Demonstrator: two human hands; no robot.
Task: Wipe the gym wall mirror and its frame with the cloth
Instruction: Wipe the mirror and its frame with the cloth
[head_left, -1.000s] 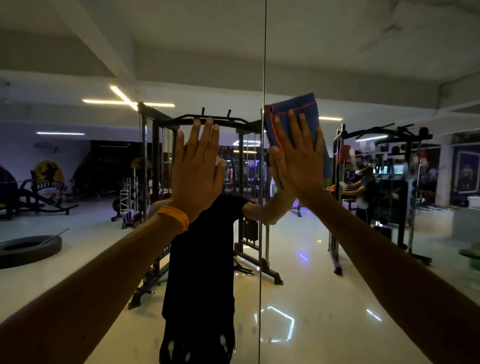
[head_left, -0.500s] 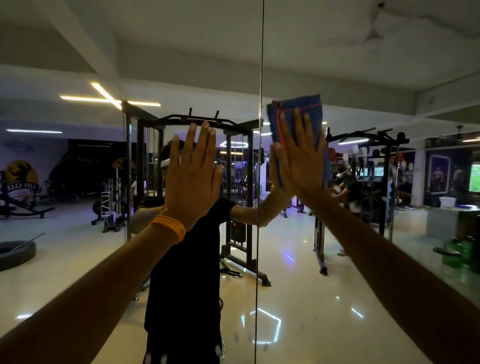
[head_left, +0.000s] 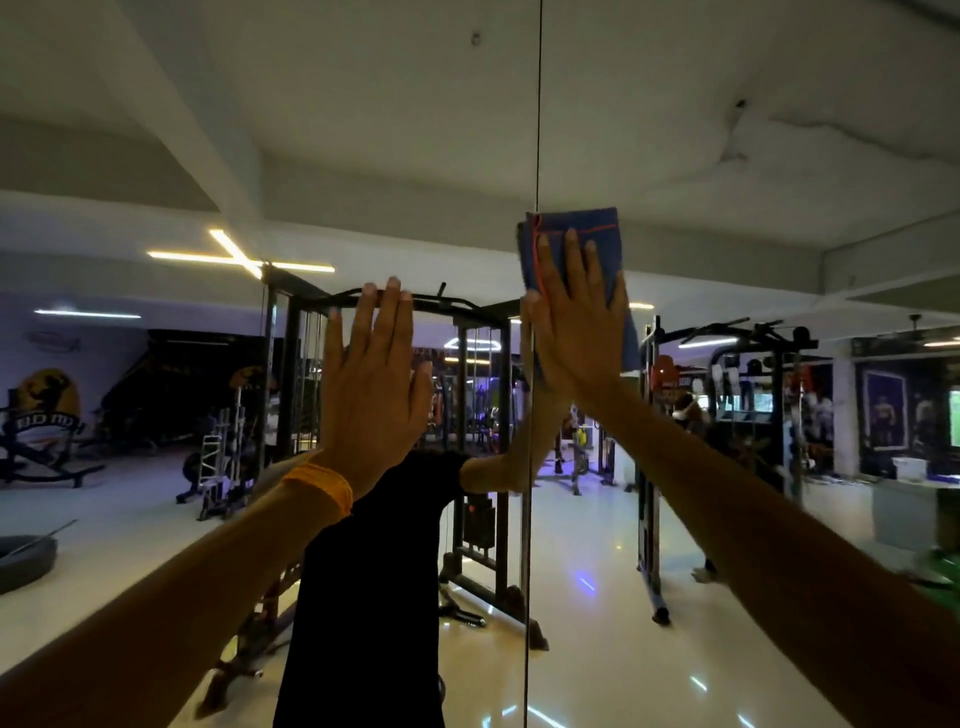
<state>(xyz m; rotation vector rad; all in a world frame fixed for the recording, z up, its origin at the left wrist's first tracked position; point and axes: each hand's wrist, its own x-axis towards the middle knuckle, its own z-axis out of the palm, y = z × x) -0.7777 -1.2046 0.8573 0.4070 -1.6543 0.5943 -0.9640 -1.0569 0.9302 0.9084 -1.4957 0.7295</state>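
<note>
The wall mirror (head_left: 727, 597) fills the view, with a thin vertical seam (head_left: 537, 130) between two panels. A folded blue cloth with orange stitching (head_left: 597, 228) lies flat against the glass just right of the seam. My right hand (head_left: 576, 322) presses it to the mirror with straight, spread fingers. My left hand (head_left: 374, 374), an orange band at its wrist, rests flat on the left panel with fingers straight, holding nothing. No frame edge of the mirror shows.
The glass reflects a dim gym: black cable racks (head_left: 467, 441) behind my dark reflection (head_left: 363, 597), another rack (head_left: 727, 415) at right, a tyre (head_left: 26, 561) on the floor at left, ceiling lights (head_left: 239, 254).
My right hand has slid the cloth a little upward on the glass beside the seam. The left hand stays flat on the left panel. My head has tilted up slightly.
</note>
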